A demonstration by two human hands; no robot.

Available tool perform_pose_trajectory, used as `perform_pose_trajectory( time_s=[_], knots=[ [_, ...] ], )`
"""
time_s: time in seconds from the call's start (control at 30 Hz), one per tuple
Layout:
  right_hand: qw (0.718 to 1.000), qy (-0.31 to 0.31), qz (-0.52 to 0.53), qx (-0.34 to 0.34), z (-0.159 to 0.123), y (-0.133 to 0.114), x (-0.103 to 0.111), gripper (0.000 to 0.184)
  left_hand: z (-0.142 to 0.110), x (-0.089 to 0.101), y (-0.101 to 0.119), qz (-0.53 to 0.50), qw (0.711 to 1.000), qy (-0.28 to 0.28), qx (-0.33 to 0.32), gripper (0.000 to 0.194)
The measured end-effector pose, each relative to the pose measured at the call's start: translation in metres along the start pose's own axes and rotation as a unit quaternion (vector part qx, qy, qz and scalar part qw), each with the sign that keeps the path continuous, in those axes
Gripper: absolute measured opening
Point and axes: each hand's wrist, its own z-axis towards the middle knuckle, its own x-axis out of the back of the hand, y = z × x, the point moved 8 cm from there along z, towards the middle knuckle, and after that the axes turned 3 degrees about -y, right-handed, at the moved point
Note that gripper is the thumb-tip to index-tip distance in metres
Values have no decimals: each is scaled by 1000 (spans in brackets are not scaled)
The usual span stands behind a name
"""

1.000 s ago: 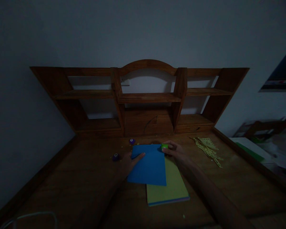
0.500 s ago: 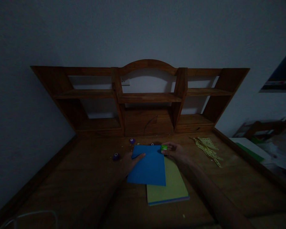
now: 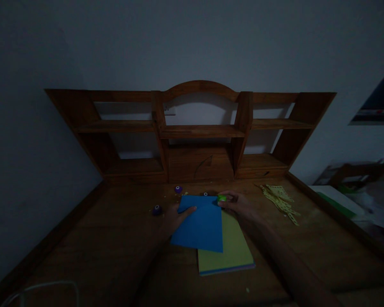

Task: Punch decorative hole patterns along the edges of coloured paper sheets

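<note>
A blue sheet of paper (image 3: 200, 228) is held a little above the desk, overlapping a pad of coloured paper (image 3: 232, 247) with a yellow top sheet. My left hand (image 3: 175, 219) grips its left edge, thumb on top and fingers hidden underneath. Closed around a small green paper punch (image 3: 222, 198), my right hand (image 3: 238, 204) is at the sheet's upper right corner. Whether the corner sits inside the punch, I cannot tell. Two purple paper punches, a nearer one (image 3: 156, 209) and a farther one (image 3: 178, 189), stand left of the sheet.
Yellow paper strips full of punched holes (image 3: 280, 199) lie to the right. Behind the blue sheet's top edge shows a small dark thing with a white ring (image 3: 205, 194). Paper bits dot the wooden desk (image 3: 115, 238). A wooden shelf unit (image 3: 201, 133) spans the back.
The blue sheet's top edge has dropped slightly, and the white-ringed thing behind it has come into view. Both hands keep their grips, almost in the same place.
</note>
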Motion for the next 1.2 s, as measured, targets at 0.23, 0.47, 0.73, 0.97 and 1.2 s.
perform_pose_trajectory(
  time_s=[0.23,0.47,0.73,0.97,1.2],
  knots=[
    [999,-8,48,-10,-1,1,-4,42,-1,-3,-1,-35,999,-14,5,51],
    [996,-17,85,-26,-3,1,-8,42,-1,-4,-1,-41,999,-18,15,50],
    [994,0,103,-28,-5,0,-12,40,-4,-5,6,-29,999,-21,-5,44],
    [995,15,103,-8,-6,-1,-11,35,-9,-6,9,-57,998,-24,18,44],
    [989,38,143,-1,-1,7,-8,27,-13,-10,12,-81,996,-29,28,45]
  ],
)
